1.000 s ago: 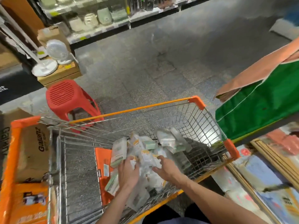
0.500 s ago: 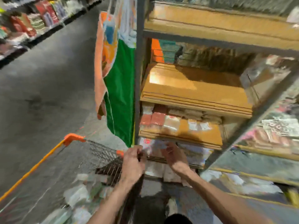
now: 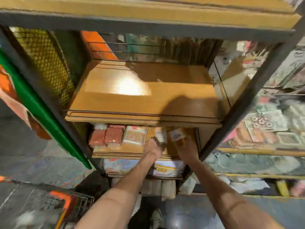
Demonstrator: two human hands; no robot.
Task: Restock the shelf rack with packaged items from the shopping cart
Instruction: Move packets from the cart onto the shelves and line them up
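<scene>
Head camera looks straight into the dark metal shelf rack (image 3: 222, 128), and both my arms are reaching into the low tier under the wide wooden board. My left hand (image 3: 154, 147) is curled round a small pale plastic-wrapped packet (image 3: 160, 135), holding it roughly upright just above the lower wooden shelf board (image 3: 125, 152). My right hand (image 3: 187, 147) grips a small white packet with dark print (image 3: 176, 133) just beside it, tilted a little. It's all smeared with motion blur, so I can't tell exactly how my fingers sit on either one. On the same board, to the left, there's a row already: two red-brown packets (image 3: 106, 136), then a pale packet with a red pattern (image 3: 134, 135). My two packets are out of the cart and over the stretch of board to the right of that row, so I'd call this the placing step, mid-restock. Next, I reckon, I lower both onto the board next to the patterned packet to carry the row on, ducking the lip of the board above and not knocking what's standing there. After letting go it's a swing down-left to the orange-rimmed wire shopping cart (image 3: 79, 205) for another handful.
</scene>
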